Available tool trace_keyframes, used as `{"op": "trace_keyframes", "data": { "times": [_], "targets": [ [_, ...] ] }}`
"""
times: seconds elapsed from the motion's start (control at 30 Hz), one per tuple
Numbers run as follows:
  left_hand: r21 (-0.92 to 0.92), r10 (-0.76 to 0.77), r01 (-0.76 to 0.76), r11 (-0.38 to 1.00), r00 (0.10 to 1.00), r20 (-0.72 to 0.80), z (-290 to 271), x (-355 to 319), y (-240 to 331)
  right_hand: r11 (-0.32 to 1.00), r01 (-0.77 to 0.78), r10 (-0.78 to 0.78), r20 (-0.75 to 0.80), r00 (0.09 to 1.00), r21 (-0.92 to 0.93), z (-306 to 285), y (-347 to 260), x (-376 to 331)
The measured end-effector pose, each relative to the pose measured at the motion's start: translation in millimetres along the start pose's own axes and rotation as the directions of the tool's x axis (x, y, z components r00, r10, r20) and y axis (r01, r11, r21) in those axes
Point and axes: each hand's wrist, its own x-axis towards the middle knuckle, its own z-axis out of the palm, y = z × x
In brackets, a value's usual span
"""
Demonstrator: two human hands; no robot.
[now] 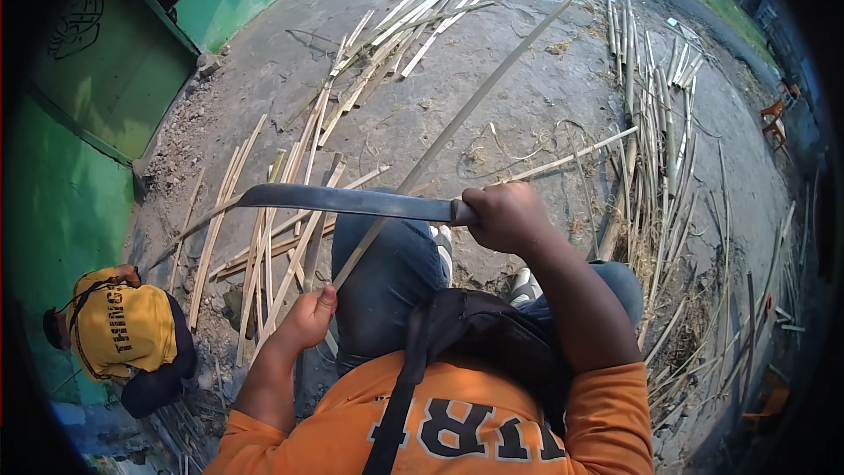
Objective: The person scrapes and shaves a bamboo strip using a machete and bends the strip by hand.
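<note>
My right hand (pixel 508 218) is closed around the handle of a machete (pixel 352 200), whose long dark blade points left across my knee. Passing under the blade is a long, thin bamboo strip (pixel 466 120), its far end slanting up and away to the right. The near end of that strip is in my left hand (pixel 308 318), thumb on top and fingers curled round it. Blade and strip cross just above my bent left leg; whether they touch I cannot tell.
Split bamboo strips (pixel 255 255) lie left of my leg, with another pile (pixel 422 18) farther off. Longer bamboo poles (pixel 629 79) are heaped on the right. At the lower left sits a person in a yellow shirt (pixel 123 324), near a green wall (pixel 70 202).
</note>
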Motion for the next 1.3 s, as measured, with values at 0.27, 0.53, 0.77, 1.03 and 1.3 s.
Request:
{"op": "trace_keyframes", "data": {
  "times": [0.27,0.53,0.77,1.03,1.3],
  "targets": [
    [-0.072,-0.042,0.046,0.996,0.997,0.069,-6.2,7.2,2.0,0.987,-0.159,0.157,0.064,0.986,0.037,2.9,21.9,2.7],
    [-0.022,-0.039,0.04,0.999,0.999,0.028,-2.8,3.1,18.1,0.994,-0.064,0.074,-0.12,0.99,0.087,7.4,31.9,1.3],
    [-0.017,-0.002,0.002,1.0,1.0,-0.001,-0.6,3.2,-1.5,0.994,-0.055,0.07,-0.176,0.982,0.09,-1.8,24.5,-1.3],
    [-0.097,-0.053,0.056,0.994,0.998,0.033,-1.5,5.3,8.0,0.99,-0.138,0.141,-0.094,0.986,0.036,1.0,45.3,1.5],
    [-0.153,-0.081,0.092,0.984,0.994,0.074,-2.5,0.1,4.0,0.985,-0.165,0.164,0.035,0.986,0.045,-16.8,18.9,3.4]
  ]
}}
